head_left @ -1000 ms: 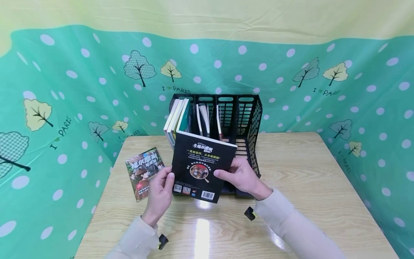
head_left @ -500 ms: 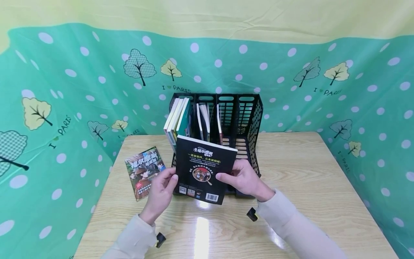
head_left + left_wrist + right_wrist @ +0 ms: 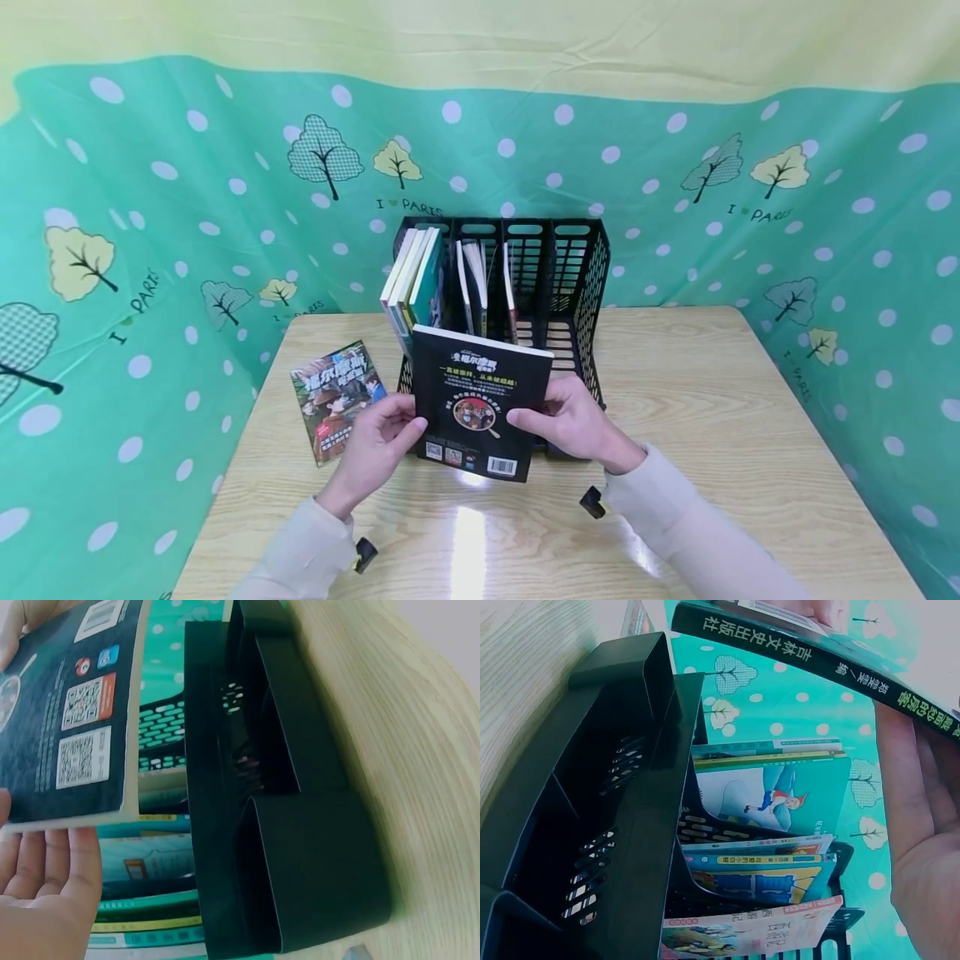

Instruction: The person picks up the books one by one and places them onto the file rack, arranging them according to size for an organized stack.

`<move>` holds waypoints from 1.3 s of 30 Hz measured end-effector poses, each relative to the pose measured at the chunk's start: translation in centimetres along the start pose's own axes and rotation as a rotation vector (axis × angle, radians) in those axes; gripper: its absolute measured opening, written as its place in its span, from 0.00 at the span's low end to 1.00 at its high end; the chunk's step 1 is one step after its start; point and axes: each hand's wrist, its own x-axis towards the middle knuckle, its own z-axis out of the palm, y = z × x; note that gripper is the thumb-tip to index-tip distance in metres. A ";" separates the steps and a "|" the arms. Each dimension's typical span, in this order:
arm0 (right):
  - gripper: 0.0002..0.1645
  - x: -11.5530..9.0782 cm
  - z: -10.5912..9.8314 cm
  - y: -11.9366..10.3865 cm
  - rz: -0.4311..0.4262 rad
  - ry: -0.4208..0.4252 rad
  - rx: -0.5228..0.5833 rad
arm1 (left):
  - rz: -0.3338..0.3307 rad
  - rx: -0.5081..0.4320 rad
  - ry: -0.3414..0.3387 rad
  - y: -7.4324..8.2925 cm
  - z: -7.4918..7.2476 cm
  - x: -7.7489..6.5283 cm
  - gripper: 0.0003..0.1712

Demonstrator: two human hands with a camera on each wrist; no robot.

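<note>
A black paperback book (image 3: 483, 400), its back cover with a barcode and a round picture facing me, is held up in front of the black file rack (image 3: 596, 292). My left hand (image 3: 375, 454) pinches its left edge, thumb on the cover and fingers behind. At the right edge my right hand (image 3: 581, 425) grips it, thumb likewise across the cover. In the left wrist view the book (image 3: 82, 742) hangs beside the rack's front (image 3: 330, 862). The right wrist view shows the spine of the book (image 3: 787, 652) above the fingers.
Upright books (image 3: 411, 267) fill the rack's left slot, and thinner ones (image 3: 472, 279) stand in the second. A single slim book (image 3: 511, 287) leans in the third. Left of the rack, a colourful book (image 3: 330, 400) lies flat on the wooden table (image 3: 697, 400).
Both hands have brought the black book slightly down and to the right, showing more of the rack behind it. The rack and the book lying on the table stay put.
</note>
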 end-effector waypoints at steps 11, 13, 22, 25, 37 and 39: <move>0.10 -0.8 -1.0 0.1 -0.018 0.029 -0.003 | -0.075 0.108 -0.072 -0.9 -2.4 -0.3 0.10; 0.09 -0.9 -1.2 0.0 0.001 0.043 -0.008 | -0.088 0.138 -0.069 -1.1 -2.9 -0.4 0.09; 0.09 -1.5 -2.0 -0.5 0.104 0.105 0.002 | -0.126 0.253 -0.026 -2.8 -4.8 -0.4 0.09; 0.09 -1.7 -2.3 -0.6 0.130 0.128 -0.006 | -0.130 0.262 -0.009 -3.5 -5.3 -0.4 0.08; 0.09 -2.1 -3.6 -0.9 0.099 0.168 -0.054 | -0.333 0.448 0.127 -6.5 -7.3 -0.6 0.09; 0.09 -2.2 -3.9 -0.8 0.094 0.175 -0.066 | -0.386 0.475 0.133 -6.9 -7.7 -0.7 0.11</move>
